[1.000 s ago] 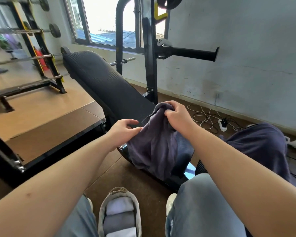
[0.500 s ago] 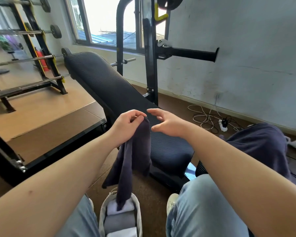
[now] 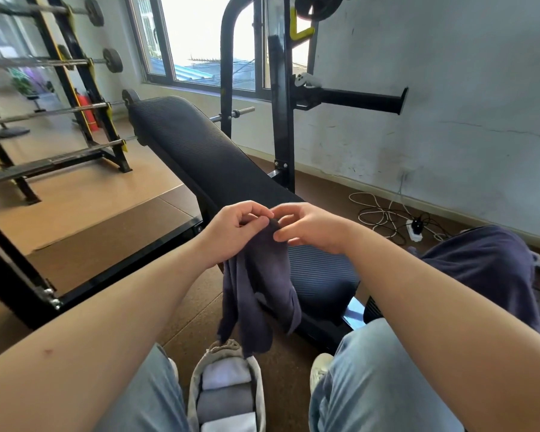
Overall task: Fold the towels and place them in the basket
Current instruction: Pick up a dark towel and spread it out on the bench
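Observation:
A dark purple towel (image 3: 259,291) hangs in front of the black bench pad (image 3: 212,163), its lower end reaching the rim of the grey basket (image 3: 259,381) on the floor between my knees. My left hand (image 3: 231,232) pinches the towel's top edge with curled fingers. Close beside it, my right hand (image 3: 309,227) pinches the same top corner between thumb and fingertips. Inside the basket lie folded white and grey towels (image 3: 225,397). A pile of dark blue towels (image 3: 487,269) rests at my right.
A black rack upright (image 3: 281,120) with a side peg stands behind the bench. White cables and a power strip (image 3: 415,229) lie on the floor by the wall. A barbell rack (image 3: 75,88) stands at the left. My jeans-clad knees frame the basket.
The towel was lifted off the bench and now hangs from my left hand. My right hand let go, opened, then came back and pinches the top corner beside the left.

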